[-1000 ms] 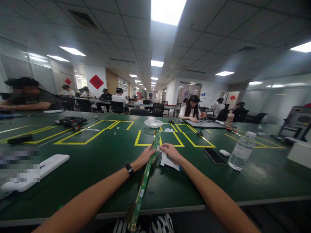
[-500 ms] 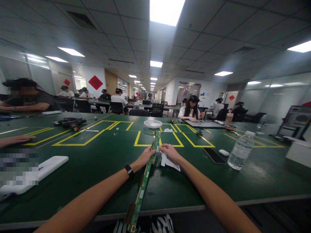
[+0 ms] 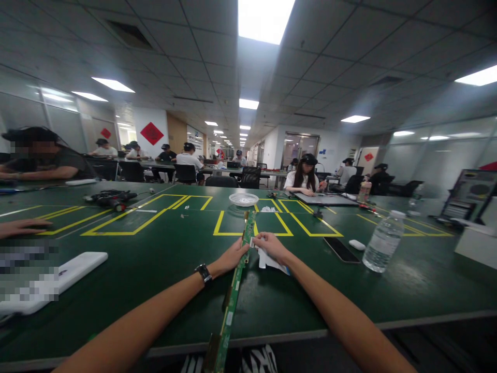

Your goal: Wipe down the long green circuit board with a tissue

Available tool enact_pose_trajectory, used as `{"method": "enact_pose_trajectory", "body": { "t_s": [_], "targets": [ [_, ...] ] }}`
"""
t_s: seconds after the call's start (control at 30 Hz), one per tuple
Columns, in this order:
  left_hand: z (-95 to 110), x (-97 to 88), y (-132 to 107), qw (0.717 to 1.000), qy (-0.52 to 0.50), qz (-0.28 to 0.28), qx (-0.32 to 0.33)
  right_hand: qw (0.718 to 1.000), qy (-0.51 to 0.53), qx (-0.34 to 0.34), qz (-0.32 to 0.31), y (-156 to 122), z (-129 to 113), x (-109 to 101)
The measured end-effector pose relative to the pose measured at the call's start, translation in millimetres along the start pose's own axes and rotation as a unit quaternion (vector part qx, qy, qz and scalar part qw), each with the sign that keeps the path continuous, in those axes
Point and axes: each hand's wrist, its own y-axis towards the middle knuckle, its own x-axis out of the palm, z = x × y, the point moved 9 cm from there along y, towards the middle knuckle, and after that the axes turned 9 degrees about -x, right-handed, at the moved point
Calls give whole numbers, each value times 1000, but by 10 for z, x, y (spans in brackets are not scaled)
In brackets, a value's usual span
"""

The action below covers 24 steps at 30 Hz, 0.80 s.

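Note:
A long, narrow green circuit board (image 3: pixel 236 282) lies lengthwise on the green table (image 3: pixel 163 259), running from the near edge toward a yellow-taped square. My left hand (image 3: pixel 232 256), with a black watch on the wrist, grips the board's left edge about two thirds of the way up. My right hand (image 3: pixel 269 244) is closed in a pinch on a white paper or tape strip (image 3: pixel 267 260) that meets the board's right edge. The fingertips of both hands almost touch across the board.
A white dish (image 3: pixel 244 199) sits beyond the board. To the right lie a black phone (image 3: pixel 341 249), a small white case (image 3: pixel 357 244) and a water bottle (image 3: pixel 382 241). A white slab (image 3: pixel 73 269) lies at left, near another person's hand (image 3: pixel 21 227). Several seated people work behind.
The board has slid slightly toward me, and both hands have shifted a little with it. Another person's hand has come onto the table at the far left.

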Motion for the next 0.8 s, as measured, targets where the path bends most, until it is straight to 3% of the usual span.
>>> {"method": "enact_pose_trajectory", "body": {
  "t_s": [0.3,0.5,0.57,0.63,0.7,0.8],
  "targets": [
    [44,33,-33,1000,4,-22,9,999,-35,0,1,4,54,-16],
    [-92,85,29,997,-28,-52,-46,999,-27,17,-12,17,45,-53],
    [-164,53,81,997,-37,-36,-64,999,-35,20,-2,33,39,-131],
    [-226,-57,135,997,-33,6,-75,997,-60,26,30,52,64,-297],
    [-254,-233,171,995,-12,63,-75,987,-123,43,92,52,128,-592],
    [-223,-532,175,987,33,142,-62,941,-257,81,204,-32,226,-1168]
  ]
}}
